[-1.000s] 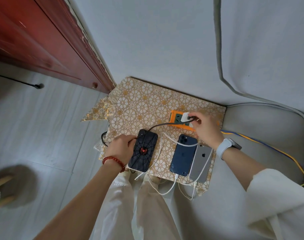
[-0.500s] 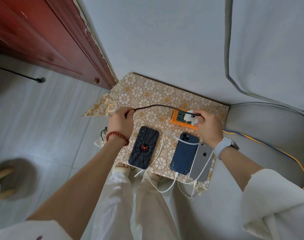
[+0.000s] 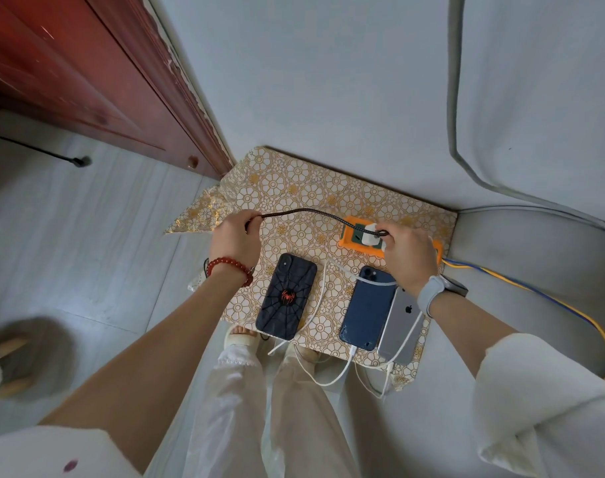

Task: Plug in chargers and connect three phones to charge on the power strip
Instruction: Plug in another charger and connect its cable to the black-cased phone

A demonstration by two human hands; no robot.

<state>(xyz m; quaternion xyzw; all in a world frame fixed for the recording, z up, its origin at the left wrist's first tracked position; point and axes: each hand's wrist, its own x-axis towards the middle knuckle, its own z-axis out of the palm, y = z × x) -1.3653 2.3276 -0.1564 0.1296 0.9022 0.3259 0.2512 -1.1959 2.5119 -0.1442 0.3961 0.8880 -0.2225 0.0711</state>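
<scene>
Between both hands, the black braided cable [image 3: 304, 212] stretches taut above the patterned desk [image 3: 328, 194]. Its far end meets the white charger [image 3: 369, 236] seated in the orange power strip [image 3: 351, 232], where the right hand [image 3: 409, 258] has its grip pinched on the plug. The left hand [image 3: 234, 238] grips the free end. Pulling harder could unseat the charger or drag the strip. The spider-web phone [image 3: 286, 296] lies unconnected below, near the blue phone [image 3: 366, 307] and silver phone [image 3: 403, 322], each with a white cable.

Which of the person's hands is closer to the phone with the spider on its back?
The left hand. It is just above and left of the spider phone, holding the black cable. The right hand is farther right, at the white charger on the orange power strip.
</scene>
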